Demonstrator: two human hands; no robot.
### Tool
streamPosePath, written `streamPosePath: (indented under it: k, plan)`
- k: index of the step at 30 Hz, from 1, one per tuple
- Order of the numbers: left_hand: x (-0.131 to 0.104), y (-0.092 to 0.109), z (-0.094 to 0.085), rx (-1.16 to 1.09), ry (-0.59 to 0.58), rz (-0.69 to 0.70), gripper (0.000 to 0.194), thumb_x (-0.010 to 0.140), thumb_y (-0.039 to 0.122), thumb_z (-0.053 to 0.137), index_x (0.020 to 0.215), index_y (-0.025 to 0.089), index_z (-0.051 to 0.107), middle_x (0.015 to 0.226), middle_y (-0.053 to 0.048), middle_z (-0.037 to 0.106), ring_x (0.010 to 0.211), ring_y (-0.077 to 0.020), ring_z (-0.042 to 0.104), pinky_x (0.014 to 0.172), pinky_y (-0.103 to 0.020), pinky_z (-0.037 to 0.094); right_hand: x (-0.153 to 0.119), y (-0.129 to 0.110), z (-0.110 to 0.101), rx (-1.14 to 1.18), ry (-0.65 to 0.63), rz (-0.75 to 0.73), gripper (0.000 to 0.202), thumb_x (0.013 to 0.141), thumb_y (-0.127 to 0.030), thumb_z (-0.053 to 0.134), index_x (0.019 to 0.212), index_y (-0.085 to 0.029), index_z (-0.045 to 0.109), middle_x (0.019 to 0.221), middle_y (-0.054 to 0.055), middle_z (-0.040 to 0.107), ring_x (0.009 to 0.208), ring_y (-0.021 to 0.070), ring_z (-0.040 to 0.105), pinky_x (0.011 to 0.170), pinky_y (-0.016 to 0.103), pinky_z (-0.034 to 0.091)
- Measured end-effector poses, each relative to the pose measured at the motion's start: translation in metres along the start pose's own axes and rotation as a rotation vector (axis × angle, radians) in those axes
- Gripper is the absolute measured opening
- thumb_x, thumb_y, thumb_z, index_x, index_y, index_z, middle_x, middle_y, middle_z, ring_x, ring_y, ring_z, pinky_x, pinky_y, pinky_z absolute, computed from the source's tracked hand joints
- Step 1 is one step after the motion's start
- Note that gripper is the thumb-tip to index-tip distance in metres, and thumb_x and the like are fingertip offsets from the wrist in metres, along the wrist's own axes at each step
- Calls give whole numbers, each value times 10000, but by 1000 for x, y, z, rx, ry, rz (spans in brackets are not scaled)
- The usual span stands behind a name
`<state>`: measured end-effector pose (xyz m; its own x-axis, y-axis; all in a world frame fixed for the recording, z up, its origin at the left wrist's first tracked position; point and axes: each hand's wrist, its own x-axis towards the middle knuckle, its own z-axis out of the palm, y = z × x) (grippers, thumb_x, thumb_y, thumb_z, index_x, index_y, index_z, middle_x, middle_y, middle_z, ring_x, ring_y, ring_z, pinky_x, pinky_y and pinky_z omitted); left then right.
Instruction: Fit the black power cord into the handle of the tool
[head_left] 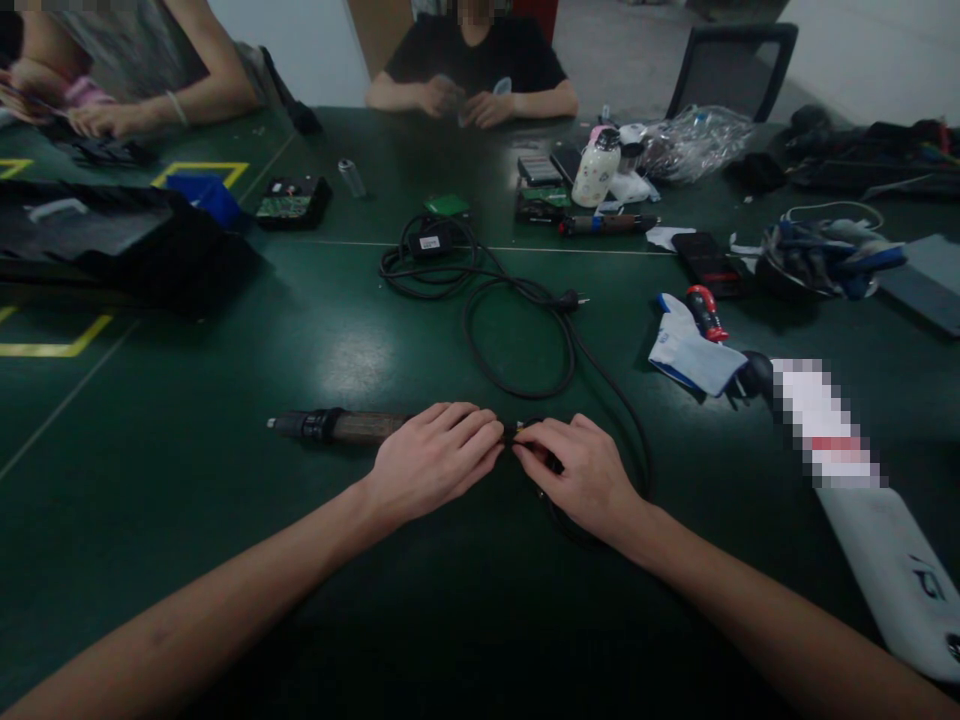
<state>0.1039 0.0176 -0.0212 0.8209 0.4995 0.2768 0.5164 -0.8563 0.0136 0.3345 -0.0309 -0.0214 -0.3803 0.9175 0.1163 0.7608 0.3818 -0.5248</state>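
Note:
An electric screwdriver (364, 428) with a brown grip and black nose lies on the green table, its tip pointing left. My left hand (439, 455) is closed over its rear part. At the screwdriver's right end, my right hand (581, 465) pinches the end of a black cable (651, 465), close to my left fingertips. A small yellow detail shows between the two hands. My fingers hide most of the joint, so I cannot tell whether cable and screwdriver are connected. The cable coils away toward a black adapter (431, 242) and a plug (571, 300).
To the right lie a glove (694, 350), a red-black screwdriver handle (705, 312) and a long white object (892, 560). Another electric screwdriver (607, 224) and a patterned bottle (598, 168) are farther back. A black bin (112, 245) stands left. Two people sit across the table.

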Motion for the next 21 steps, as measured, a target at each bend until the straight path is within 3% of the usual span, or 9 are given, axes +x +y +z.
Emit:
streamPosePath:
  k: [21]
  plan:
    - [0, 0, -1, 3, 3, 14, 251, 998, 310, 538, 1210, 192, 605, 1245, -65, 661, 1147, -235, 621, 955, -391, 528, 0, 1, 1, -2, 11, -4, 139, 1012, -272, 563, 1083, -218, 669, 924, 13, 708, 768, 161, 602, 741, 313, 336]
